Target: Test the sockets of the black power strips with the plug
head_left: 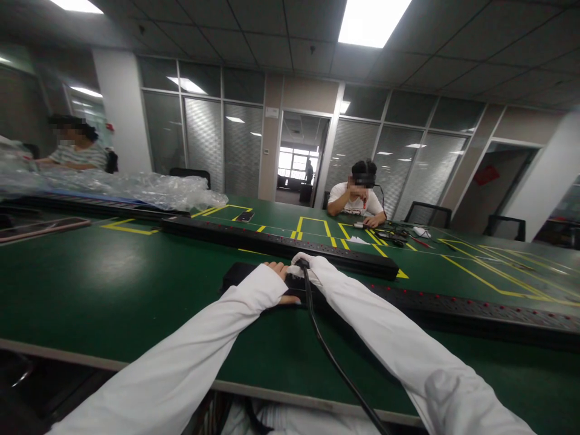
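Note:
A long black power strip with a row of red dots lies across the table in front of me. My left hand is closed around it near its left end, fingers over the top and thumb along the near side. Just to the right, my right hand, in a white covering, is closed on the black plug of a thick cable. The plug is at the strip's top; whether it sits in a socket I cannot tell. The cable runs down over the table's front edge.
Behind lies a second black power strip on the green table. Clear plastic wrapping and a phone are farther back. A person sits opposite by several cables; another person sits far left.

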A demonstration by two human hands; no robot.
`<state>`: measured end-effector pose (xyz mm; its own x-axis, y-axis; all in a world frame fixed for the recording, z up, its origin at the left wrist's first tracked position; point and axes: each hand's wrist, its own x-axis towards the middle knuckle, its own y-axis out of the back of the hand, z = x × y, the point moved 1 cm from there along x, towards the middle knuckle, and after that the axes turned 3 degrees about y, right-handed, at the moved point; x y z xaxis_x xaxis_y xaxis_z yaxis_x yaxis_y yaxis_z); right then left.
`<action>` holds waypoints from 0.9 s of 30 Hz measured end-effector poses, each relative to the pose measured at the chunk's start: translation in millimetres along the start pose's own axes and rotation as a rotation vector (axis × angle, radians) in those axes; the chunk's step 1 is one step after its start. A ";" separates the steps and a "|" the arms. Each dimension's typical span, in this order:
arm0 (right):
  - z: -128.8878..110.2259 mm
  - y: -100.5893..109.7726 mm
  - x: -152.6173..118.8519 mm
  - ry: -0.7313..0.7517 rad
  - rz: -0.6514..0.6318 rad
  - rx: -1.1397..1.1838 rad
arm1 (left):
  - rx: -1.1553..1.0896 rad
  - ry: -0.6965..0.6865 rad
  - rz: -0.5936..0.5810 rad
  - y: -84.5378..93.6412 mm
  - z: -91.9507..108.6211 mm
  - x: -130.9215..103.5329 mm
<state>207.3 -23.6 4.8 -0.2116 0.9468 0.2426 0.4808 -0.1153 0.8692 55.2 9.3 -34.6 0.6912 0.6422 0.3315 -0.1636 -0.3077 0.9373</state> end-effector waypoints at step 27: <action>40.3 7.9 -17.8 -0.101 0.087 -0.093 | -0.016 0.004 0.065 -9.1 -2.0 -0.8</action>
<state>249.2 -29.2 -10.1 -0.0843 0.9569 0.2780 0.4121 -0.2206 0.8840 54.7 12.9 -43.2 0.6759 0.6240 0.3921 -0.2195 -0.3374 0.9154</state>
